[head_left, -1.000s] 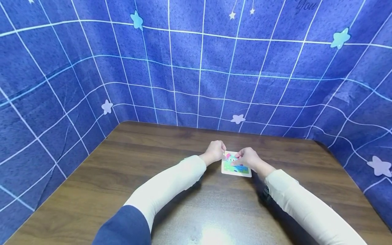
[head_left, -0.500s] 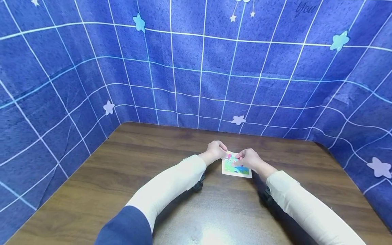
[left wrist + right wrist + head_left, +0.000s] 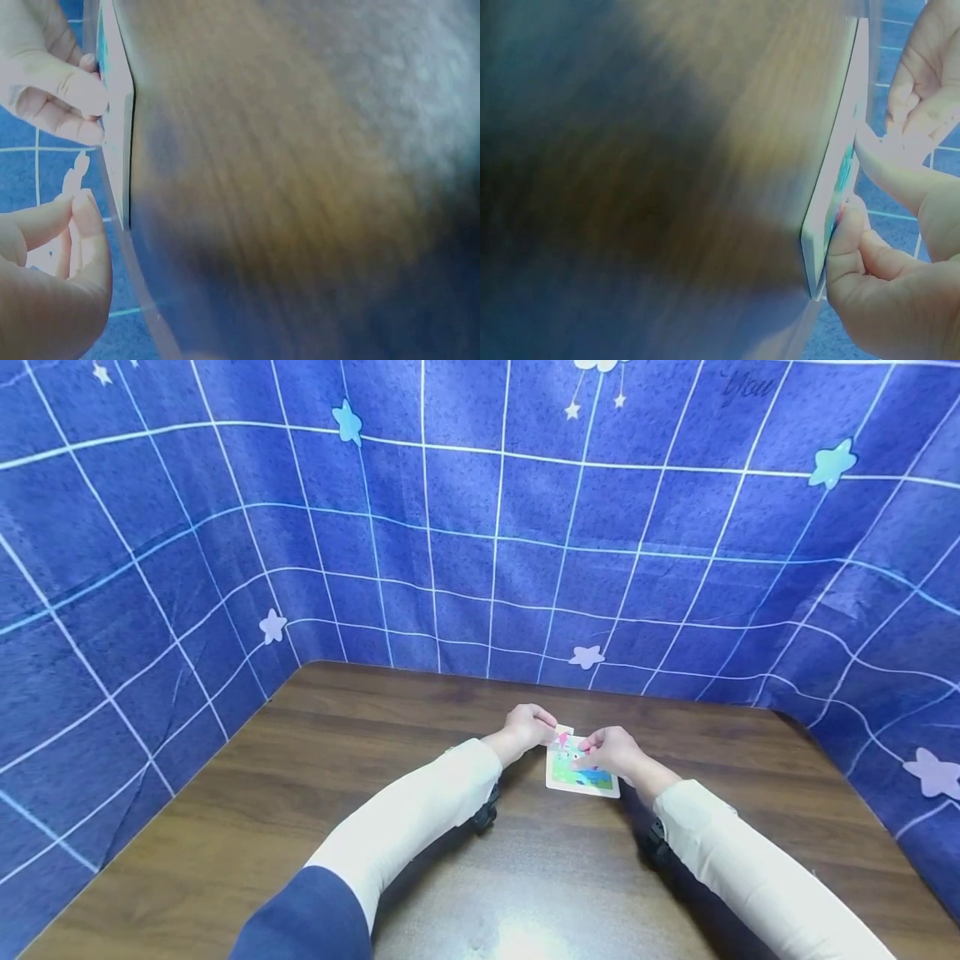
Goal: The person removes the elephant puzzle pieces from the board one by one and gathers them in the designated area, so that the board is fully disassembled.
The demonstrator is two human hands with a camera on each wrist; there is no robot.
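Note:
A square picture board [image 3: 582,778] with a pale rim and a colourful picture lies on the table. At its upper left corner the left hand [image 3: 528,727] pinches a small pale piece [image 3: 564,731] between thumb and fingertips, lifted off the board. That piece looks washed out in the left wrist view [image 3: 73,180]. The right hand [image 3: 617,752] rests on the board's right side with its thumb and fingertips on the picture. In the right wrist view the right hand [image 3: 900,277] touches the board [image 3: 832,180]; whether it pinches a piece cannot be told.
The brown wooden table [image 3: 390,735] extends around the board. A blue curtain [image 3: 465,552] with white grid lines and stars hangs behind it and along both sides. Dark devices [image 3: 486,812] are strapped at both wrists.
The small piece at the left hand has come up and away from the board's upper left corner. The right hand has barely moved. The head view has shifted slightly.

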